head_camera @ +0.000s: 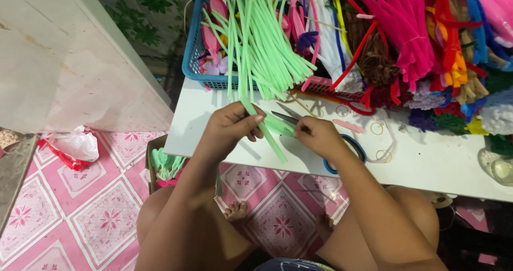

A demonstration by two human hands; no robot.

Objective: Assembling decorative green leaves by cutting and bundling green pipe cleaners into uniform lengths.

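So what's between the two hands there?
In the head view, light green pipe cleaners and scissors span from left hand to right hand.

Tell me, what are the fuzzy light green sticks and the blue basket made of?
The fuzzy light green sticks look like pipe cleaners: soft matte fluff, probably over thin wire, since some bend. The blue basket looks like hard, slightly shiny plastic, with a moulded grid of holes in its wall.
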